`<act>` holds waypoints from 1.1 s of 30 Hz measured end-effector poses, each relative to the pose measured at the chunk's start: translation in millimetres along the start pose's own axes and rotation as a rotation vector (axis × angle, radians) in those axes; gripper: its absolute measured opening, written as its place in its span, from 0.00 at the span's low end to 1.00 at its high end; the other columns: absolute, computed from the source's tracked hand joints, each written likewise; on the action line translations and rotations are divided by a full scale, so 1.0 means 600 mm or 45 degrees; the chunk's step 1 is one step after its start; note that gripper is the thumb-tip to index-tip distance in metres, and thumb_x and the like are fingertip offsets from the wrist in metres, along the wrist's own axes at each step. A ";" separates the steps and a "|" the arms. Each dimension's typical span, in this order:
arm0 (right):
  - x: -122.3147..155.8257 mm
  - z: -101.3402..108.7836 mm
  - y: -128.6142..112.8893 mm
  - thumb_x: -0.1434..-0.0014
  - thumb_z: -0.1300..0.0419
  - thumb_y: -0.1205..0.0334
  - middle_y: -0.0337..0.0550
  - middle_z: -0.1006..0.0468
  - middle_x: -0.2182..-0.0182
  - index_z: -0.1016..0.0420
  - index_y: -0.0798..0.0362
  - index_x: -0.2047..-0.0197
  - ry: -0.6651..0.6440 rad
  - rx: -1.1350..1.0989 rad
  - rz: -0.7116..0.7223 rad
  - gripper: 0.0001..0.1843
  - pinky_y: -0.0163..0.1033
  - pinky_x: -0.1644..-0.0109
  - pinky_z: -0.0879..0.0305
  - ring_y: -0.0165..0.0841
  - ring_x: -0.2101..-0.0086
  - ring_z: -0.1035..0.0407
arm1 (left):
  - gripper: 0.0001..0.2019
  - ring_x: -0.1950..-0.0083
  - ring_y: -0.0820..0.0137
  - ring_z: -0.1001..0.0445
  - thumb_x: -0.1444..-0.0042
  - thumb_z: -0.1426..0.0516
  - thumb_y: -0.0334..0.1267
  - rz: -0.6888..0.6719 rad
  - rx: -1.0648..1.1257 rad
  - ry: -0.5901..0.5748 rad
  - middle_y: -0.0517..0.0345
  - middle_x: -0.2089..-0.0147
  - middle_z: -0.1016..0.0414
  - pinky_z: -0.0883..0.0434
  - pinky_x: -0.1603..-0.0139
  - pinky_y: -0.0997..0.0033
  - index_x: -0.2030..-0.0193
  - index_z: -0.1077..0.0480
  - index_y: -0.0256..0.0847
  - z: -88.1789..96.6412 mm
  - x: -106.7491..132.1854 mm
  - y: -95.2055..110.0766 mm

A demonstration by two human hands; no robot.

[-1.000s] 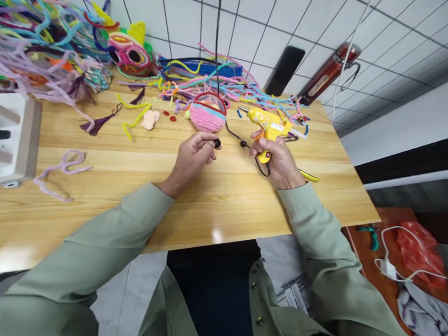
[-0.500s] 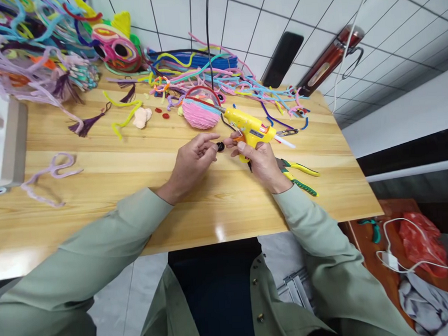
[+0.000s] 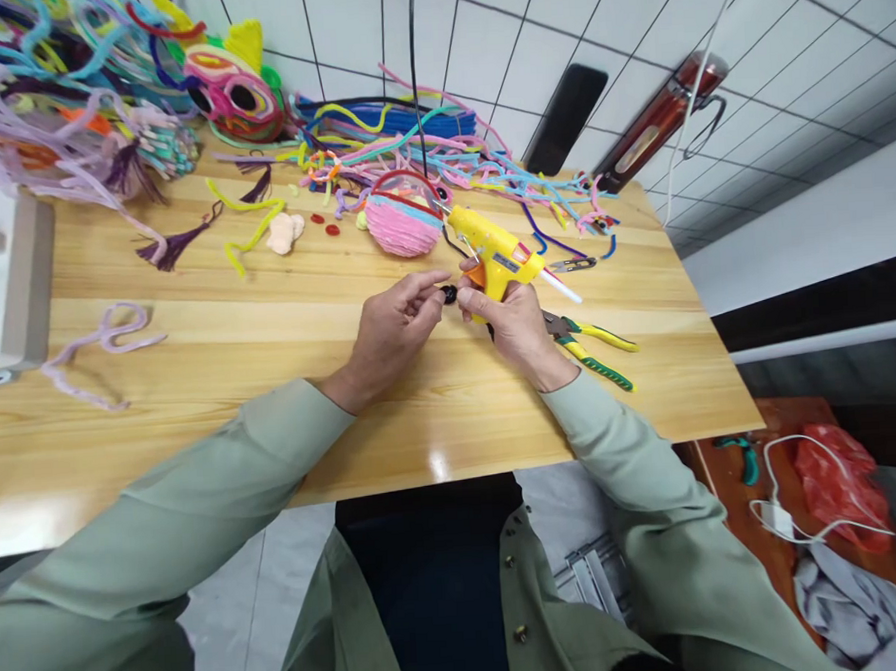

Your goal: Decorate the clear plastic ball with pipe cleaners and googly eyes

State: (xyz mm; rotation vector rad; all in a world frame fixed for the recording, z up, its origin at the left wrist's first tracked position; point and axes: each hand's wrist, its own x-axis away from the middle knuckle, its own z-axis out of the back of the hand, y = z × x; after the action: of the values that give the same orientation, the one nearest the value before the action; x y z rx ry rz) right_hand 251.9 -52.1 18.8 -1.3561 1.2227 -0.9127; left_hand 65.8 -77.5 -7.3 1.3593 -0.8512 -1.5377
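Near the middle of the head view, your left hand (image 3: 403,328) pinches a small black round piece (image 3: 450,294) at its fingertips; take that piece as your clock's centre, with 12 o'clock away from you. Your right hand (image 3: 512,327) wraps the handle of a yellow glue gun (image 3: 492,245) at 1 o'clock, its fingers close by the piece, though you cannot tell whether they touch it or squeeze the trigger. By the look of it, the pink ball (image 3: 403,226) on the table (image 3: 270,370) at 11 o'clock is well along: its body is covered in ridged, fuzzy rows, with a blue band and a red hoop on top. What seems left is the small stuff: the black piece is not yet fixed to anything, and two flat red discs (image 3: 326,225) and smooth, pale pink shapes (image 3: 283,234) lie loose at 10 o'clock. The gun is hard, glossy plastic, a translucent glue stick (image 3: 562,285) poking from its back. A soft lilac stem (image 3: 103,349) curls at 9 o'clock, tangled fuzzy stems (image 3: 415,147) heap up at 12, and pliers (image 3: 595,353) with yellow-and-green grips lie splayed at 4 on varnished, striped wood grain.
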 end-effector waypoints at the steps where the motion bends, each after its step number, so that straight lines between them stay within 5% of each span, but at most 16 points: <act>1: 0.000 -0.002 0.000 0.53 0.11 0.37 0.33 0.20 0.66 0.16 0.46 0.50 -0.010 -0.003 -0.002 0.36 0.36 0.65 0.27 0.28 0.69 0.30 | 0.19 0.60 0.69 0.14 0.30 0.38 0.46 -0.007 0.010 -0.023 0.51 0.50 0.08 0.19 0.56 0.69 0.39 0.14 0.40 -0.001 0.001 0.000; 7: -0.003 -0.002 -0.006 0.55 0.11 0.36 0.34 0.20 0.66 0.18 0.48 0.52 -0.005 -0.038 -0.049 0.37 0.36 0.68 0.29 0.27 0.72 0.33 | 0.19 0.48 0.64 0.10 0.26 0.38 0.43 -0.072 0.111 -0.213 0.50 0.44 0.08 0.17 0.46 0.66 0.34 0.18 0.41 0.003 0.002 0.004; 16: -0.004 0.007 -0.004 0.54 0.11 0.36 0.35 0.19 0.66 0.15 0.48 0.51 -0.034 -0.038 -0.061 0.37 0.35 0.67 0.27 0.27 0.71 0.30 | 0.22 0.53 0.66 0.12 0.28 0.34 0.50 0.033 0.218 -0.263 0.52 0.49 0.10 0.18 0.52 0.68 0.33 0.21 0.42 0.003 0.000 0.004; 26: -0.004 0.016 -0.002 0.51 0.12 0.36 0.33 0.20 0.67 0.18 0.48 0.50 -0.073 -0.016 -0.045 0.37 0.38 0.65 0.27 0.27 0.72 0.31 | 0.15 0.60 0.70 0.16 0.28 0.33 0.47 0.092 0.396 -0.336 0.52 0.53 0.11 0.20 0.60 0.72 0.41 0.20 0.41 0.007 -0.007 0.011; 33: -0.003 0.018 -0.004 0.50 0.13 0.35 0.35 0.19 0.63 0.17 0.48 0.50 -0.065 0.018 -0.035 0.35 0.40 0.63 0.27 0.28 0.71 0.31 | 0.18 0.62 0.68 0.16 0.32 0.29 0.51 0.169 0.425 -0.276 0.54 0.58 0.13 0.20 0.62 0.71 0.46 0.22 0.42 0.004 -0.009 0.005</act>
State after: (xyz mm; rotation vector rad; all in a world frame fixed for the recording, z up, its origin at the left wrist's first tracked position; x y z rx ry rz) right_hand 262.5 -48.3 19.5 -1.3801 1.1594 -0.8986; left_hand 64.0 -73.7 -2.0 1.3496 -1.3552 -1.5033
